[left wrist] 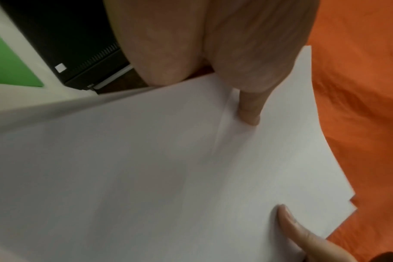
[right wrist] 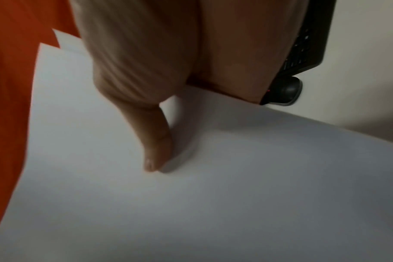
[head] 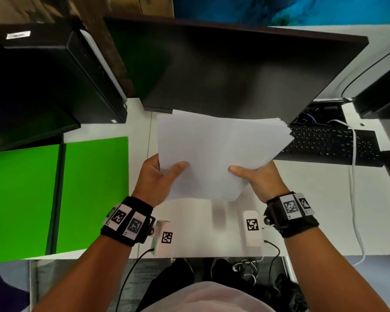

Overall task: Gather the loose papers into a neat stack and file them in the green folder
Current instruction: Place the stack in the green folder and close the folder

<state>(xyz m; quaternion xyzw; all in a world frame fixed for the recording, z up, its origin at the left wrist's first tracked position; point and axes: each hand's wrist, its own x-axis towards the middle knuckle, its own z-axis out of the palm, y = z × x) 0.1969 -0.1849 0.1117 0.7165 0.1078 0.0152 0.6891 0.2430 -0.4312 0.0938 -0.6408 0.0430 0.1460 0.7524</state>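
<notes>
The left hand (head: 157, 177) is gripping the near left edge of the papers (head: 214, 152), its thumb lying flat on the top sheet while the fingers are hidden beneath. The right hand (head: 260, 180) is gripping the near right edge the same way, thumb pressing down on top, fingers tucked under and out of sight. Between the 2 hands the papers are being held above the white desk (head: 313, 210), tilted, with the far edge reaching toward the dark monitor (head: 245, 70). The sheets are not squared: in the left wrist view their corners are stepping out past one another at the near right, and in the right wrist view 2 offset corners are showing beside the thumb.

The green folder (head: 54, 194) is lying open and flat on the desk, well to the left of the papers and apart from them, its 2 halves parted by a dark spine. A black computer case (head: 50, 70) is standing behind the folder. A black keyboard (head: 331, 143) is lying to the right of the papers, partly under their far right corner in the head view, with a white cable (head: 354, 176) running across it. Both wrists are wearing black bands with printed square markers.
</notes>
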